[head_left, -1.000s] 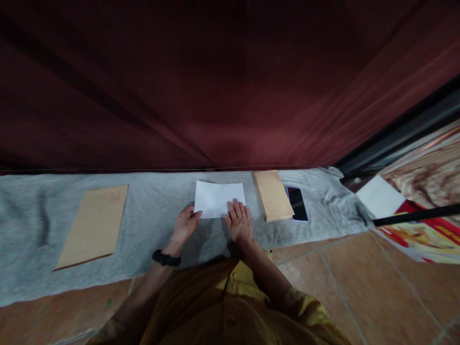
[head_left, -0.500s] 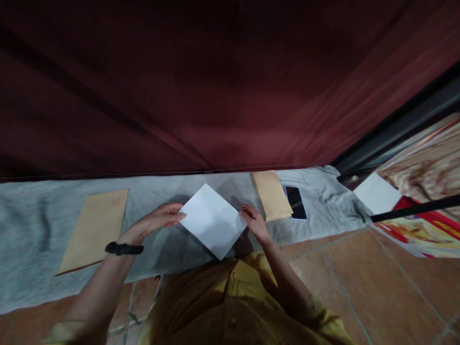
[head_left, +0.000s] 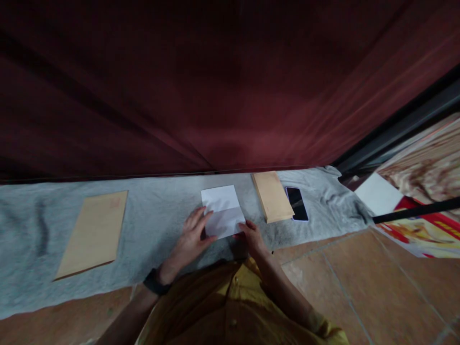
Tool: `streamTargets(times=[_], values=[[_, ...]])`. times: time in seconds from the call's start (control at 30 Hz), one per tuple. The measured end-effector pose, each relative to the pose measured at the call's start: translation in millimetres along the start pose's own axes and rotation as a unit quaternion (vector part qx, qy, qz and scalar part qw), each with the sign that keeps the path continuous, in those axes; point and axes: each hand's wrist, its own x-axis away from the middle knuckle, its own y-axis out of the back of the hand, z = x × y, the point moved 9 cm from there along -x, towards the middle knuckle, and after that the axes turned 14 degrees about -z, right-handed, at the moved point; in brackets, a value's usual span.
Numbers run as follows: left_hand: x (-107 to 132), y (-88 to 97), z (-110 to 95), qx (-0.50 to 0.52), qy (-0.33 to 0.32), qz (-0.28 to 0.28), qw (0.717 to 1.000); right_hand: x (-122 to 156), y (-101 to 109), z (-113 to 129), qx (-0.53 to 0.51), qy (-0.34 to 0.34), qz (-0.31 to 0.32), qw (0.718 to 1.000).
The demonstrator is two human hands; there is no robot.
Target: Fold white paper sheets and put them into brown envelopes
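A white sheet of paper lies low over the grey cloth in front of me, a line across its middle and its lower half shaded. With fingers spread, my left hand touches the sheet's left edge; its thumb is by the lower left corner. My right hand pinches the lower right corner between thumb and fingers. Right of the sheet sits a stack of brown envelopes, partly over the edge of a dark-screened phone. Another brown envelope is at the left.
The grey cloth covers a narrow surface below a dark red curtain. At the right are a dark bar, a white card and a red and yellow printed package. Brown floor tiles show below.
The sheet has turned from a diamond position to nearly square-on and now shows a line across it. My left hand has moved right and spread its fingers; my right hand has shifted slightly downward.
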Motion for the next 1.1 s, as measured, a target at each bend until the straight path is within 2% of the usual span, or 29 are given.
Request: streamTargets(times=[0.03, 0.1, 0.17, 0.27, 0.33, 0.43, 0.5, 0.57, 0.7, 0.77, 0.87, 1.0, 1.1], values=[[15.6, -9.3, -14.9, -0.027, -0.045, 0.037, 0.998, 3.7, -1.0, -5.0, -0.015, -0.019, 0.004, 1.000], [39.2, -21.0, -29.0, -0.072, -0.087, 0.076, 0.991, 10.7, -2.6, -14.4, -0.040, -0.059, 0.013, 0.997], [50.4, -25.6, -29.3, -0.100, -0.100, 0.082, 0.987, 14.9, -1.9, -19.5, -0.033, -0.067, 0.020, 0.997], [51.8, -26.2, -19.5, -0.111, -0.113, 0.077, 0.984, 15.6, 4.6, -24.8, 0.002, -0.049, 0.029, 0.998], [49.0, -25.0, -13.9, -0.101, -0.121, 0.083, 0.984, 13.4, 13.8, -22.5, 0.039, 0.004, 0.026, 0.999], [43.4, -18.7, -11.5, -0.065, -0.107, 0.083, 0.989, 12.2, 31.9, -4.4, 0.102, 0.155, -0.003, 0.983], [40.3, -13.6, -14.0, -0.035, -0.086, 0.077, 0.993, 16.1, 39.4, 11.1, 0.143, 0.265, -0.013, 0.953], [38.8, -10.4, -19.8, -0.012, -0.074, 0.076, 0.994, 21.5, 38.2, 21.4, 0.188, 0.349, 0.010, 0.918], [37.0, -6.9, -27.8, 0.013, -0.062, 0.070, 0.995, 30.7, 23.7, 23.5, 0.279, 0.429, 0.115, 0.851], [35.3, -5.5, -25.0, 0.024, -0.043, 0.064, 0.997, 33.5, 21.4, 24.7, 0.296, 0.444, 0.144, 0.833], [32.7, -4.6, -16.7, 0.034, -0.009, 0.051, 0.998, 36.1, 20.7, 29.2, 0.297, 0.443, 0.172, 0.828], [30.6, -9.1, -2.6, 0.045, 0.055, 0.045, 0.996, 31.2, 18.3, 35.4, 0.302, 0.395, 0.169, 0.851], [29.7, -9.5, 17.9, 0.056, 0.152, 0.014, 0.987, 21.9, 16.6, 38.3, 0.315, 0.350, 0.117, 0.874]])
